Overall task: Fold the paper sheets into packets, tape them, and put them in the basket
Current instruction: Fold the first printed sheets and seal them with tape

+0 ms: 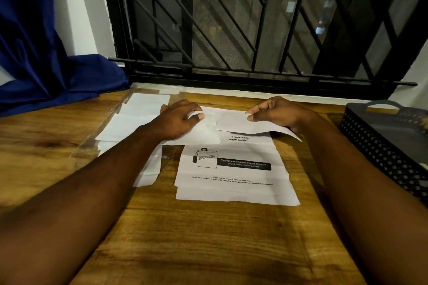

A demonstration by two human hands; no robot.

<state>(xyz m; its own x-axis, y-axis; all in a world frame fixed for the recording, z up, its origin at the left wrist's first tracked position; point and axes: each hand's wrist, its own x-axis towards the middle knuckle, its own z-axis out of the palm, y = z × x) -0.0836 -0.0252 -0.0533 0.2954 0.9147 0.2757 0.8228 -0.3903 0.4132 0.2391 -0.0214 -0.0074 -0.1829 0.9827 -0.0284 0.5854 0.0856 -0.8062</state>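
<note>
right hand (275, 112) pinches the near edge of a white flap (234, 122) between thumb and forefinger, other fingers curled in. left hand (179, 119) lies palm down on the same paper at its 9 o'clock end, fingers loosely bent, pressing rather than gripping.

the flap sits over the 12 o'clock end of a printed sheet (234, 190) lying flat on the table (208, 238). can't tell if it's that sheet's own far end folded over or a separate sheet. its 4 o'clock corner curls up off the table.

handling, my read: thin office paper, near weightless, floppy, and likely to slide on the wood. existing crease lines will steer the fold. hold at edges and corners, keep one hand flat as an anchor, run a finger along the fold to set it.

at 9 o'clock of the hands: more loose sheets (136, 120), partly under a clear film (170, 157).

basket (379, 143) at 3 o'clock, dark, perforated walls, handle at the far end, well apart from the sheet. the interior is dark; can't tell what's in it. no packets visible in there.
</note>
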